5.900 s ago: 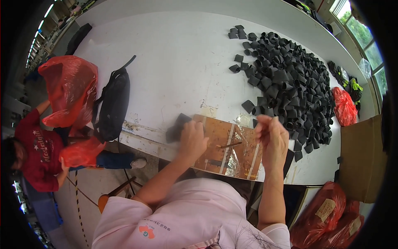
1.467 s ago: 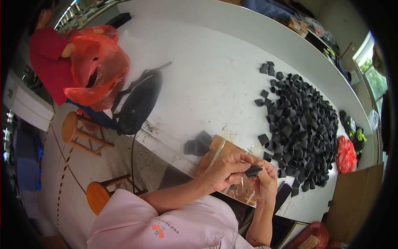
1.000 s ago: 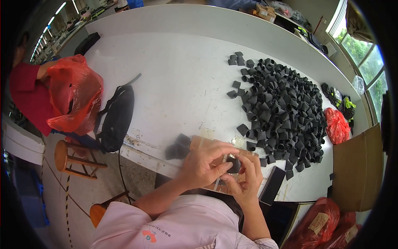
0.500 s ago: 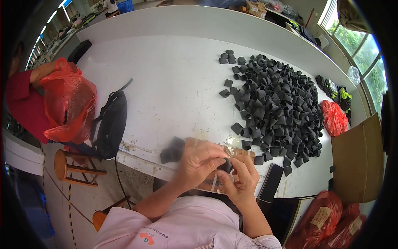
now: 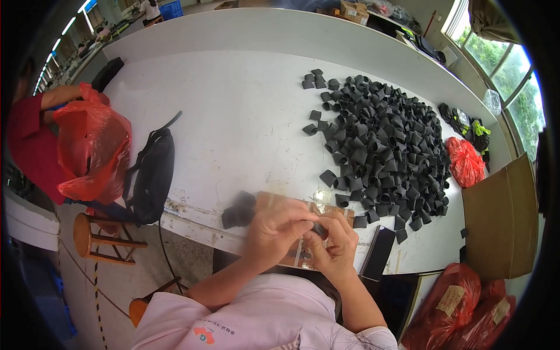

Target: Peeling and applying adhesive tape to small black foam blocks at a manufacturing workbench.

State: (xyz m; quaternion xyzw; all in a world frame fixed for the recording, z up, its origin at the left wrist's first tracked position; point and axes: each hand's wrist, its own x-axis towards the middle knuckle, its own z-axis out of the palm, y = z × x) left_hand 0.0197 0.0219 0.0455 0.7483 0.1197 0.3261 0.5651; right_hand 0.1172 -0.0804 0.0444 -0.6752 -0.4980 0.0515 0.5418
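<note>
Between the fingertips of both hands is a small black fabric loop [image 5: 318,228], mostly covered by the fingers. My left hand [image 5: 281,228] pinches it from the left, and my right hand [image 5: 332,240] grips it from the right with thumb and fingers. Both hands are above a brown taped cardboard piece [image 5: 268,201] at the table's near edge. Just left of my left hand lie a few black loops [image 5: 236,216], blurred. A large heap of similar black loops [image 5: 385,140] covers the right part of the white table [image 5: 233,116].
A dark phone [image 5: 378,253] lies right of my right hand. A black bag [image 5: 153,175] is at the table's left edge, near a person holding a red plastic bag [image 5: 96,151]. Stools [image 5: 81,234], a cardboard box [image 5: 500,219] and red bags [image 5: 443,306] surround the table.
The black loop is turned between my fingers and is now more hidden by them. My hands stay nearly in place. The whole view has shifted slightly.
</note>
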